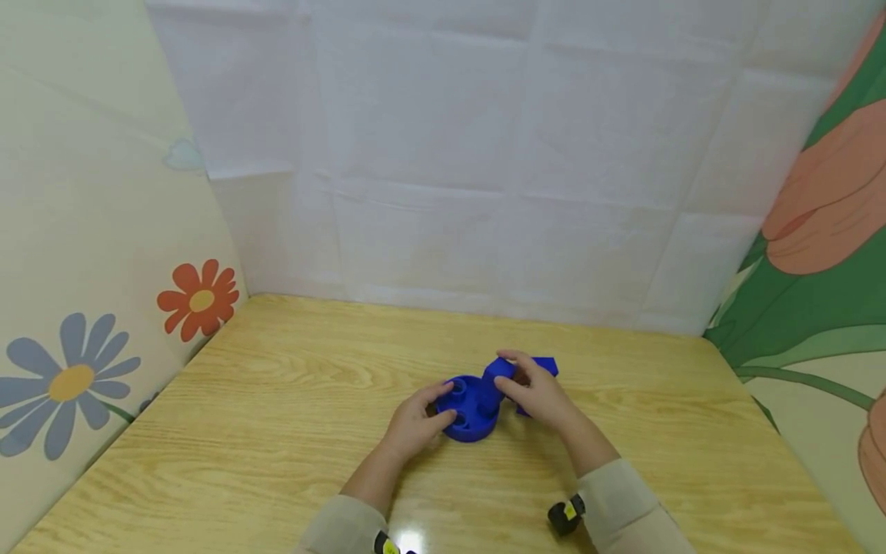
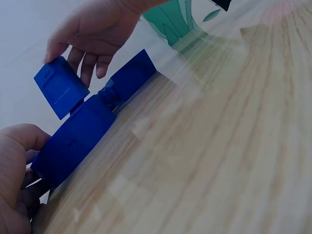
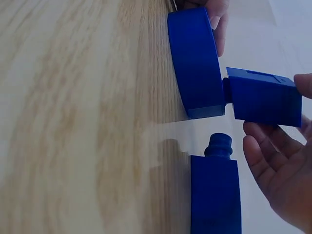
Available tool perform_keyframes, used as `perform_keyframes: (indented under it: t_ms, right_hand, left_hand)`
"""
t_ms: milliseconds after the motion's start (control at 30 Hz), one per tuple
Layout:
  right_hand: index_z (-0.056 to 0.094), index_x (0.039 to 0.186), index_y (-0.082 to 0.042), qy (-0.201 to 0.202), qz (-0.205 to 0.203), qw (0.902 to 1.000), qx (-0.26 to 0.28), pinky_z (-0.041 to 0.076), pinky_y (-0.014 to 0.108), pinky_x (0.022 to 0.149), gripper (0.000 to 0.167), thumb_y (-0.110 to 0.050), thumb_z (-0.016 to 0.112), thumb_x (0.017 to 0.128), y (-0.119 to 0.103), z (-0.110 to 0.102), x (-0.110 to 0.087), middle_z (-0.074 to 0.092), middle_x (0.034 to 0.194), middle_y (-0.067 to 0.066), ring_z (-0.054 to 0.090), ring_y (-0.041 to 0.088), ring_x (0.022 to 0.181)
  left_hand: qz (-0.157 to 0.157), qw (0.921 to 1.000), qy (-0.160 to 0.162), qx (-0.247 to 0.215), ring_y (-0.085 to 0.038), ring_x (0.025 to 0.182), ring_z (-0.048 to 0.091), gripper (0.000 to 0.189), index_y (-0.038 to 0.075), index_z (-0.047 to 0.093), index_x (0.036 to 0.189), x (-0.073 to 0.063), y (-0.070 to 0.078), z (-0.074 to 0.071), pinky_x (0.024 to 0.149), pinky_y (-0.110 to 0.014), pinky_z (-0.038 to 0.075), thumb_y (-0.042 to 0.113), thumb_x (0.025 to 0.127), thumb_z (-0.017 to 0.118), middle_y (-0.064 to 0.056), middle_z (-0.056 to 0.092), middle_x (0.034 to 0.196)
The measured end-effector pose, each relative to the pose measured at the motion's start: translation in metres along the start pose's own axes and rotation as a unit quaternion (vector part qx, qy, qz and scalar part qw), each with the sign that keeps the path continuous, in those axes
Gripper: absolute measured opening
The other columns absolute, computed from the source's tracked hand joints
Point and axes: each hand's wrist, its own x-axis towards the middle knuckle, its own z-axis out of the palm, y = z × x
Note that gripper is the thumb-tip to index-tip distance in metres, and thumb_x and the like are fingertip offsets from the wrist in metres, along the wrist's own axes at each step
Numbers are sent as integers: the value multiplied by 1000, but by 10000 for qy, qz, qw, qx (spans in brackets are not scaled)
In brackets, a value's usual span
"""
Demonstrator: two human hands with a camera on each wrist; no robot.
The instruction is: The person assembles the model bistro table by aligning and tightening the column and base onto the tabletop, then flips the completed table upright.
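Observation:
A round blue base [image 1: 471, 432] with round sockets lies flat on the table. My left hand [image 1: 414, 422] grips its left rim, fingers and thumb at the near and far sides. Over the right part of the base, my right hand [image 1: 543, 394] pinches a blue block [image 3: 265, 100] between thumb and fingers. That block is tilted, and its short peg [image 3: 226, 91] points down at the base's top, right at the socket side. Behind the right hand lies a second blue block [image 2: 132, 75], its ridged plug [image 3: 218, 145] facing the base.
The wood-grained table [image 1: 291, 400] meets a creased white sheet [image 1: 443, 169] at the back. Flower-patterned panels [image 1: 831, 231] stand on both sides. A black wrist device [image 1: 564, 518] hangs by the right sleeve.

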Motion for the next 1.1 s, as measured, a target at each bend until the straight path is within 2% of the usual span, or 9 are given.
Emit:
perform_keyframes:
  t_ms: [200, 400, 467, 700, 800, 967, 1033, 1100]
  right_hand:
    - [48, 138, -5, 117, 37, 9997, 233, 51, 29, 73, 54, -26, 68, 93, 7, -1, -3, 64, 112, 16, 59, 20, 90]
    - [46, 140, -6, 58, 16, 9994, 347, 51, 44, 94, 53, -25, 65, 95, 13, -2, -6, 60, 131, 20, 60, 29, 110]
    - [47, 139, -6, 119, 70, 9993, 361, 50, 47, 97, 52, -27, 65, 94, 13, -1, -6, 59, 133, 19, 59, 31, 113]
    - [53, 130, -9, 428, 392, 9978, 331, 51, 46, 96, 49, -31, 71, 90, 11, 2, -8, 64, 125, 13, 60, 29, 112]
    - [53, 128, -3, 463, 95, 9977, 477, 51, 40, 95, 43, -22, 67, 93, 13, 2, -10, 65, 122, 17, 61, 28, 110]
    - [50, 124, 9, 316, -654, 9918, 1052, 52, 24, 80, 31, -4, 54, 96, 18, -2, -14, 63, 113, 30, 66, 29, 94]
    - [50, 123, 11, 237, -738, 9898, 1194, 52, 22, 76, 30, -2, 52, 96, 20, -3, -16, 63, 111, 32, 66, 27, 90]
    - [50, 122, 10, 218, -753, 9900, 1171, 52, 22, 77, 29, -2, 54, 95, 21, -4, -17, 63, 111, 31, 66, 24, 89]
  left_hand:
    - [-8, 10000, -7, -29, -41, 133, 48, 47, 5, 62, 130, -1, 2, -1, 113, -54, 35, 14, 85, 70, -20, 57, 139]
    - [18, 10000, 10, -20, -40, 133, 47, 46, 4, 62, 130, 0, 2, -1, 114, -53, 34, 12, 85, 70, -19, 57, 139]
    - [22, 10000, 5, -1, -40, 133, 47, 47, 4, 62, 130, 0, 1, -1, 114, -53, 34, 12, 85, 70, -19, 56, 139]
    - [81, 9999, -13, 103, -40, 133, 48, 47, 4, 62, 130, 0, -1, 0, 113, -53, 35, 13, 85, 70, -19, 57, 138]
    - [81, 9999, -24, 91, -40, 133, 48, 47, 4, 62, 131, 0, -1, 0, 113, -53, 35, 13, 85, 70, -19, 57, 139]
    - [61, 9999, -33, 88, -40, 133, 48, 47, 4, 62, 131, 1, -1, -1, 113, -53, 35, 14, 85, 70, -19, 57, 139]
    - [56, 9999, -32, 83, -40, 133, 48, 47, 4, 62, 130, 1, -1, -1, 113, -53, 35, 14, 85, 70, -19, 57, 139]
    - [56, 9999, -34, 100, -40, 133, 48, 47, 4, 62, 130, 1, -2, -1, 113, -53, 34, 14, 85, 70, -19, 57, 139]
